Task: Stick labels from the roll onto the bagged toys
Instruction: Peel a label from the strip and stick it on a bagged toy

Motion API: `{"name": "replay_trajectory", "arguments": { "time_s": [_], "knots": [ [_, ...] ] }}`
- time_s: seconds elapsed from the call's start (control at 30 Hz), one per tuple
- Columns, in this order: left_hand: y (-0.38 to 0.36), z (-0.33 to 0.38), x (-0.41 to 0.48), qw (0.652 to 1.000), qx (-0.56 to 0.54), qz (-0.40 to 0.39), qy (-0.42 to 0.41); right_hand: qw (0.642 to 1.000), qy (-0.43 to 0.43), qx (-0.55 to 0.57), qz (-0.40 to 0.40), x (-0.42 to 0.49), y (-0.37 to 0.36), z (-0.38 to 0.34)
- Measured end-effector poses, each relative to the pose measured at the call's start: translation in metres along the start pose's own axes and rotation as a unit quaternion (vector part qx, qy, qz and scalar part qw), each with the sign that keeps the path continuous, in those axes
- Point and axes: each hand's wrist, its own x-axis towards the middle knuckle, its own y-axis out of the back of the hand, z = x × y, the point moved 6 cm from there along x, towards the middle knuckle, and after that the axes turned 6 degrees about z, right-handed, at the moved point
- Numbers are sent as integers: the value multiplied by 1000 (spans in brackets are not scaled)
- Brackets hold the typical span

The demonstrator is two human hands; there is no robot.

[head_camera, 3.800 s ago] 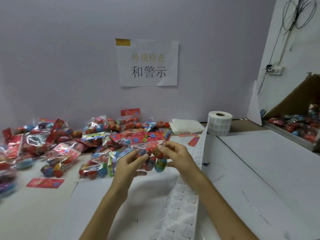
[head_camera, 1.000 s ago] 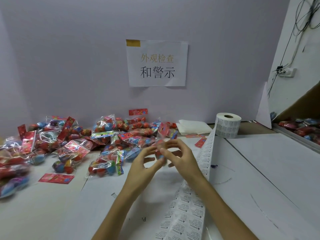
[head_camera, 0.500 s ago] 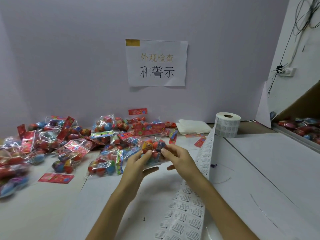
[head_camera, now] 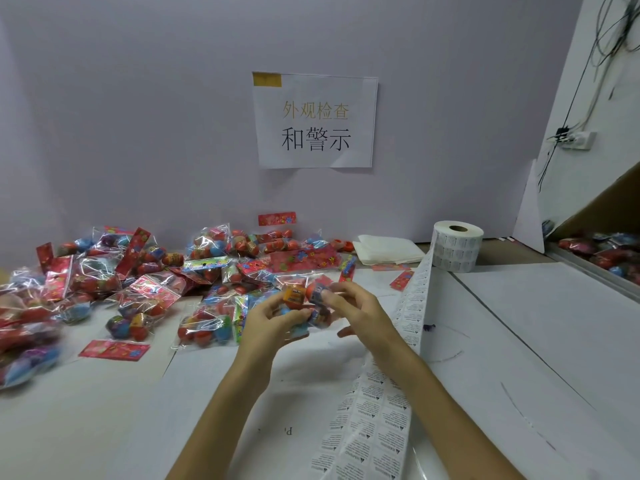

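Both hands meet over the middle of the worktop (head_camera: 519,323), grasping one bagged toy (head_camera: 304,297) between them, lifted clear of the surface. The left hand (head_camera: 273,323) curls round it from below and the left, thumb against an orange capsule inside the clear bag. The right hand (head_camera: 360,317) pinches the bag's right side with its fingertips. Through the plastic I can make out an orange piece and a blue-and-red one; the rest is blurred.

Behind and to the left, a pile of bagged toys (head_camera: 138,282) spreads across the worktop up to the wall, clear bags with red printed headers, each holding several red, blue and multicoloured egg-shaped toys. A loose red header card (head_camera: 114,349) lies flat in front of the pile.

The label roll (head_camera: 457,251) stands on end at the back right, near a stack of white sheets (head_camera: 389,249). Its label strip (head_camera: 412,313) runs off the roll and passes under the right forearm towards the near edge, with rows of small printed labels on it.

At the far right a cardboard box (head_camera: 606,209) holds more bags of red and blue toys.
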Motion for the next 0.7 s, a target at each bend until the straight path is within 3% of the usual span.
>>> {"name": "replay_trajectory", "arguments": {
  "time_s": [0.2, 0.43, 0.57, 0.63, 0.7],
  "knots": [
    [-13, -4, -6, 994, 72, -76, 13, 997, 4, 16, 80, 3, 11, 3],
    [-17, -2, -11, 991, 87, -102, -3, 996, 13, -26, 85, 6, 15, 5],
    [-14, -5, -8, 991, 114, -63, -6, 984, 86, -106, 115, 3, 18, -3],
    [-7, -7, -4, 982, 184, -15, -34, 963, 147, -147, 169, 1, 28, -14],
    [-2, -9, -2, 960, 272, 33, -64, 939, 153, -173, 255, 1, 45, -17]
  ]
}}
